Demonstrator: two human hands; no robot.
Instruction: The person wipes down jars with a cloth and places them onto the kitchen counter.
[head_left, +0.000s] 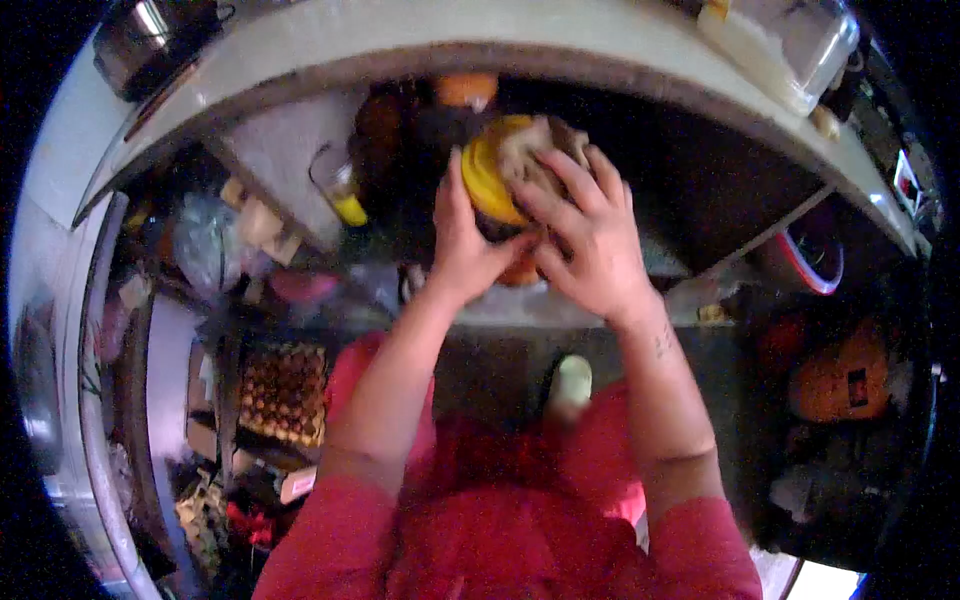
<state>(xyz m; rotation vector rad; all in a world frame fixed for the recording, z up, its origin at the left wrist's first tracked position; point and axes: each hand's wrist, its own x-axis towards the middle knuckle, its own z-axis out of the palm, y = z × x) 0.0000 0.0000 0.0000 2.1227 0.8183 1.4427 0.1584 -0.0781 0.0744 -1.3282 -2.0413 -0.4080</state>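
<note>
My left hand (464,240) is wrapped round the side of a round container with a yellow lid (484,185). Its body is mostly hidden by my fingers. Over the lid's right side, my right hand (597,232) presses a crumpled greyish-brown cloth (535,150). The fingers of that hand curve over the cloth. Both hands are held up in front of the open shelf space under the counter.
A counter edge (560,62) curves above my hands. Below it, a clear jar with a yellow-green base (347,205) stands on the left. A tray of eggs (283,390) is at lower left, an orange bag (842,380) at right.
</note>
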